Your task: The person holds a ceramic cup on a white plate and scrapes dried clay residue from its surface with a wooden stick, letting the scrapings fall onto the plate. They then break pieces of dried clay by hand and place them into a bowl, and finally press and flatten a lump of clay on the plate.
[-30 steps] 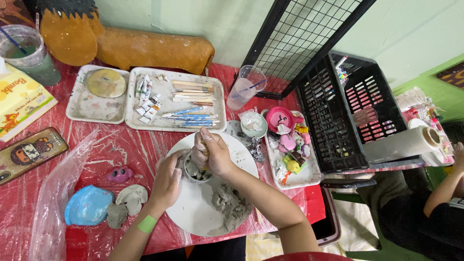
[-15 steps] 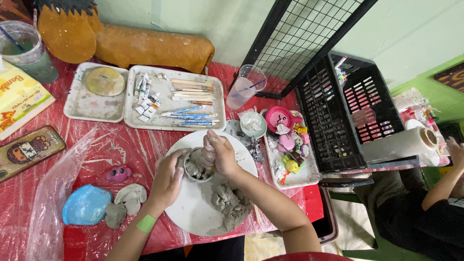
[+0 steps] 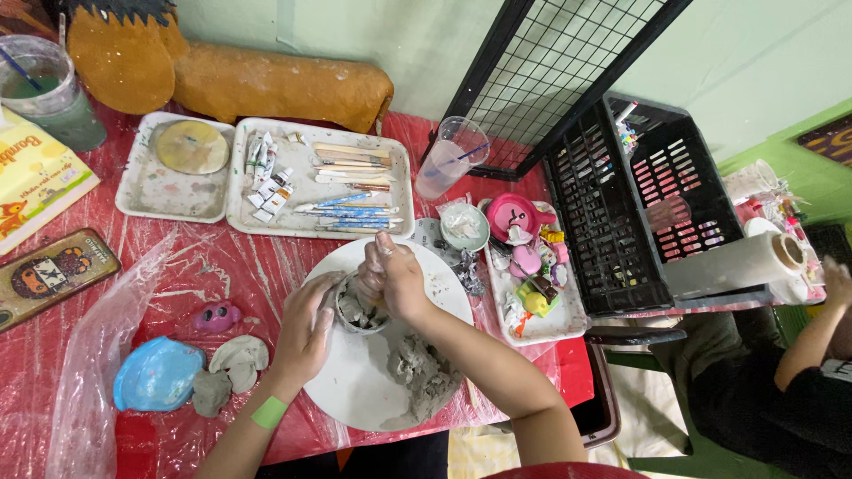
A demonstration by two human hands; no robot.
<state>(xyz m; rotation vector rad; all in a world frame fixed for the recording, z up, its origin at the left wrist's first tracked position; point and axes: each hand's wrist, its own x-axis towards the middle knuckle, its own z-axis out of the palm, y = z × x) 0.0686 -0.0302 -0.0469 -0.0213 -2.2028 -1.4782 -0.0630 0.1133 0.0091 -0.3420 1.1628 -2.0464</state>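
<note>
A small grey clay pot (image 3: 359, 312) stands on a round white board (image 3: 355, 381) on the red plastic-covered table. My left hand (image 3: 306, 333) cups the pot's left side. My right hand (image 3: 392, 279) is closed over the pot's rim from the right, pressing the clay; what the fingers enclose is hidden. A lump of loose grey clay (image 3: 422, 368) lies on the board near my right forearm.
Behind the board are a white tray of brushes and paint tubes (image 3: 319, 182), a second tray (image 3: 173, 168), a plastic cup (image 3: 451, 158) and a small bowl (image 3: 464, 226). Left: a blue piece (image 3: 158, 374), grey clay bits (image 3: 232, 365). Right: a black crate (image 3: 652, 208), another person's arm (image 3: 821, 324).
My right hand has shifted slightly over the pot's rim while the left stays cupped on its side. The view has moved a little.
</note>
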